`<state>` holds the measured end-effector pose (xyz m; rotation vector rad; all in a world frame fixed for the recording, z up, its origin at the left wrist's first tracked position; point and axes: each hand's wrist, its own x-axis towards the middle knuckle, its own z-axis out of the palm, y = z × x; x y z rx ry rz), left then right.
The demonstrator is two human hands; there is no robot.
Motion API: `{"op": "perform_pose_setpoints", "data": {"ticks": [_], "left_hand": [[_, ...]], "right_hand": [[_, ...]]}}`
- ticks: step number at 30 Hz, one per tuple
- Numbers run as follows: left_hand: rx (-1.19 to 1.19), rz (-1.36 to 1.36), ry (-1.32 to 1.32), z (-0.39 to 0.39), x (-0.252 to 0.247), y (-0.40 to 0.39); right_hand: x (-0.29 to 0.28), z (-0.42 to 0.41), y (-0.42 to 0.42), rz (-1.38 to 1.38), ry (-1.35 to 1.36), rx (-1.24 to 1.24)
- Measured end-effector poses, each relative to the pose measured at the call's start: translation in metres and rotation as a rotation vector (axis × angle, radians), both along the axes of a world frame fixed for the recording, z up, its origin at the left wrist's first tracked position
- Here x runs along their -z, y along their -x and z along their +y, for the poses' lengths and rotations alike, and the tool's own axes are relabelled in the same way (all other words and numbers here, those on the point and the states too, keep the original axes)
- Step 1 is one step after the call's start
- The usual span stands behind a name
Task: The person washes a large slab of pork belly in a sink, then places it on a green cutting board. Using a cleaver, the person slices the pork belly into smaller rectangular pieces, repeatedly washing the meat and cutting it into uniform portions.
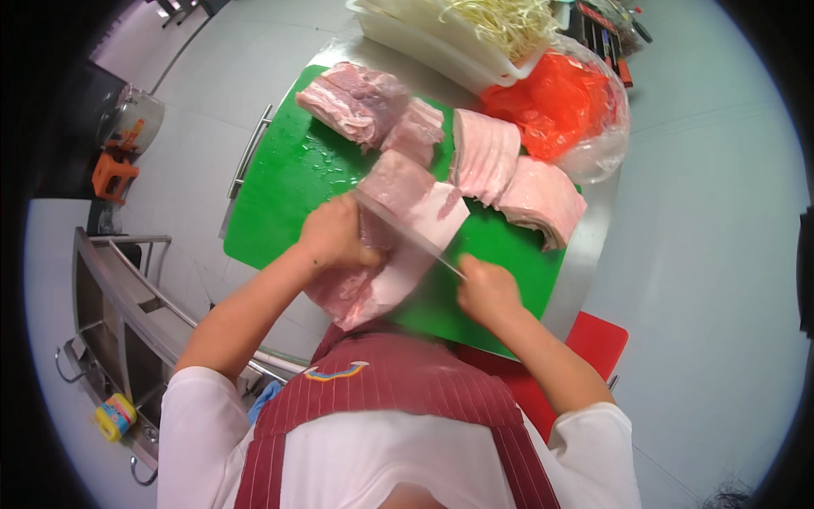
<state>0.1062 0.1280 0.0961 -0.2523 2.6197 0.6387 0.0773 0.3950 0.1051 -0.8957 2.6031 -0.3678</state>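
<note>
A long slab of raw pork belly (407, 254) lies on a green cutting board (273, 203), its near end by the apron. My left hand (340, 232) grips the slab's left side, thumb on top. In my right hand (486, 286) is the handle of a knife (407, 232), whose blade lies slantwise across the slab, its tip end near my left hand. Whether the blade has cut in, I cannot tell. Beyond the slab are a thick pork piece (356, 102) and a smaller one (414, 130). Two skin-on pork pieces (486, 153) (544, 197) lie to the right.
White plastic trays (420, 44) with bean sprouts (509, 25) stand at the table's far side. Beside them is a red plastic bag (553, 102) in clear plastic. A metal sink (102, 337) is at the left, a red stool (598, 343) at the right.
</note>
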Motion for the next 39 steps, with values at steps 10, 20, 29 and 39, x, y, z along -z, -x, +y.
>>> {"op": "perform_pose_setpoints", "data": {"ticks": [10, 20, 29, 39], "left_hand": [[0.014, 0.034, 0.142, 0.002, 0.01, -0.007], [-0.037, 0.038, 0.183, 0.007, 0.004, -0.013], [0.155, 0.119, 0.609, 0.097, 0.002, -0.064], [0.033, 0.205, 0.729, 0.116, 0.037, -0.06]], "right_hand": [[0.007, 0.044, -0.024, 0.013, -0.069, 0.066], [-0.038, 0.08, -0.041, 0.033, 0.055, 0.186], [0.004, 0.141, -0.068, 0.257, 0.105, 0.546], [0.058, 0.16, -0.101, 0.178, 0.002, 0.531]]}}
